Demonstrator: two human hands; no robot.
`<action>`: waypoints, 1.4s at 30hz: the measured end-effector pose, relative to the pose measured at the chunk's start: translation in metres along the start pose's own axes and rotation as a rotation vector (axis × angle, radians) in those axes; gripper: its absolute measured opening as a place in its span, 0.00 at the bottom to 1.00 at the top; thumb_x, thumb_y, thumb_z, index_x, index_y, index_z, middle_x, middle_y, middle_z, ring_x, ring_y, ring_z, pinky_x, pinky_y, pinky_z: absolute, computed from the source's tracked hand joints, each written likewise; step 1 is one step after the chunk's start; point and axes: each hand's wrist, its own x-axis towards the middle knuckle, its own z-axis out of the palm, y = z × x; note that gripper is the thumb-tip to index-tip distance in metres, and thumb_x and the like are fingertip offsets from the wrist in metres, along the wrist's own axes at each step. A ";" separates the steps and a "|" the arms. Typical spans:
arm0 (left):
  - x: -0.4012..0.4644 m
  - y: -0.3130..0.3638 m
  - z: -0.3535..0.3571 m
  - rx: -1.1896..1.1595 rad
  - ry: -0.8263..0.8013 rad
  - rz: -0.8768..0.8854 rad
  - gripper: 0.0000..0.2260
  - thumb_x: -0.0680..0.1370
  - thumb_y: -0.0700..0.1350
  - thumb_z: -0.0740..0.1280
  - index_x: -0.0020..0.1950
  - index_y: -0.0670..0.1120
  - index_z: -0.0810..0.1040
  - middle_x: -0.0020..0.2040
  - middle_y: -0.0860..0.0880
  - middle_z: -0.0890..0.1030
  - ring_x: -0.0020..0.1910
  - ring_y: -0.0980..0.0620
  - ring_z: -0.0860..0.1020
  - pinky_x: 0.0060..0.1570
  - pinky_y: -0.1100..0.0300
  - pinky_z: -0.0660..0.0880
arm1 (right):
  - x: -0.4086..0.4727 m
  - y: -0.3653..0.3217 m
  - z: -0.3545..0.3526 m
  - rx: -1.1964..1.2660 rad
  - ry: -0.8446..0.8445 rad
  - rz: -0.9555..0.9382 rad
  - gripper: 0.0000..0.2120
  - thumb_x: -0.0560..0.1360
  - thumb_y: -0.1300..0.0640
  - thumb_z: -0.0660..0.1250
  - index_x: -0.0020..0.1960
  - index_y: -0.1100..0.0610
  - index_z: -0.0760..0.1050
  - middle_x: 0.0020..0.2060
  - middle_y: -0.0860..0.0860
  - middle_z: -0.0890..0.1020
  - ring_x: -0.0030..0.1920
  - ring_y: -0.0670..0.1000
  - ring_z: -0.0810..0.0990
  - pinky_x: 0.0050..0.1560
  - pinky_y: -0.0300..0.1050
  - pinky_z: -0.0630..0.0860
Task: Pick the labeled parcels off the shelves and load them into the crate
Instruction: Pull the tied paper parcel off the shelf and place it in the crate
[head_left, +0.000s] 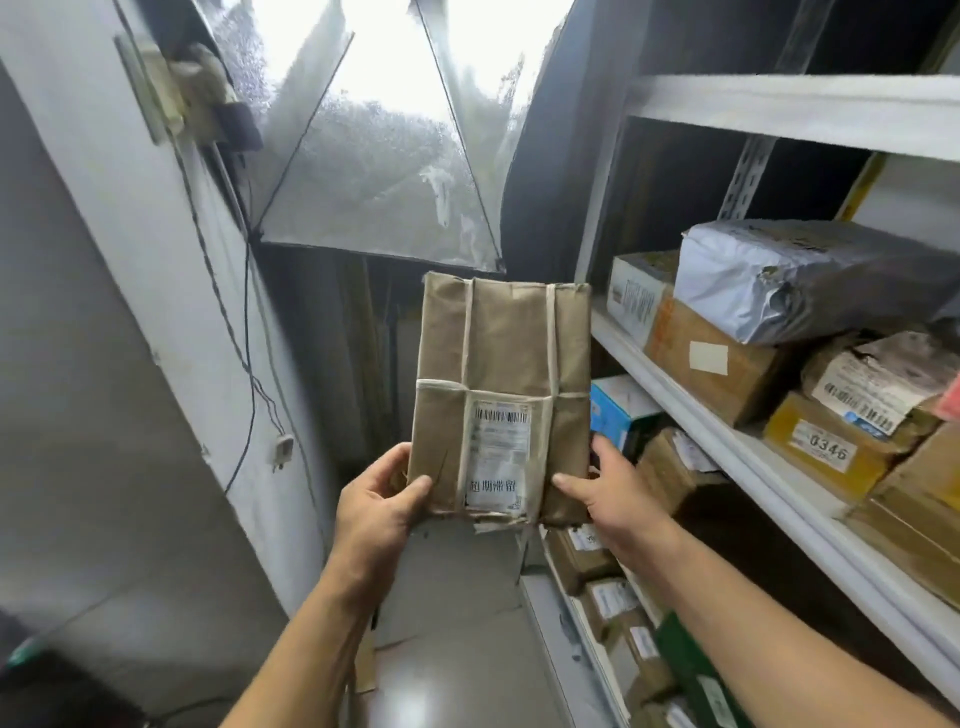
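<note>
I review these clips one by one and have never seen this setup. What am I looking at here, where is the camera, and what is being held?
There is no machine: a person wears a wide-angle camera on the head, looking at their own hands. The left hand and right hand grip the lower corners of a flat brown paper-wrapped parcel with a white barcode label, held upright. To the right, white metal shelves carry cardboard boxes and a grey plastic mailer bag. No crate is visible.

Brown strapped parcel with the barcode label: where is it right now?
Head view, centre: the brown parcel is held upright off the shelves, left hand gripping its lower left corner, right hand its lower right, left of the shelving.
</note>
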 end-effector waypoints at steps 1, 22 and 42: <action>-0.011 -0.002 -0.007 0.032 0.007 0.030 0.15 0.82 0.29 0.66 0.56 0.47 0.86 0.53 0.45 0.88 0.51 0.50 0.85 0.54 0.54 0.84 | -0.007 0.002 0.006 -0.018 0.009 -0.025 0.21 0.80 0.70 0.70 0.62 0.46 0.76 0.61 0.55 0.84 0.59 0.56 0.86 0.61 0.62 0.84; -0.355 -0.037 -0.088 0.170 0.845 -0.070 0.16 0.84 0.35 0.67 0.68 0.51 0.74 0.61 0.53 0.82 0.59 0.57 0.82 0.50 0.66 0.82 | -0.204 0.100 0.116 0.019 -0.750 0.003 0.29 0.79 0.73 0.67 0.71 0.45 0.75 0.57 0.53 0.86 0.58 0.55 0.86 0.48 0.52 0.85; -0.749 -0.083 -0.190 -0.160 1.861 -0.076 0.17 0.85 0.34 0.63 0.69 0.53 0.71 0.60 0.50 0.84 0.58 0.50 0.85 0.58 0.48 0.84 | -0.556 0.188 0.371 -0.338 -1.635 -0.003 0.35 0.75 0.76 0.66 0.68 0.40 0.77 0.58 0.49 0.86 0.56 0.51 0.87 0.50 0.54 0.87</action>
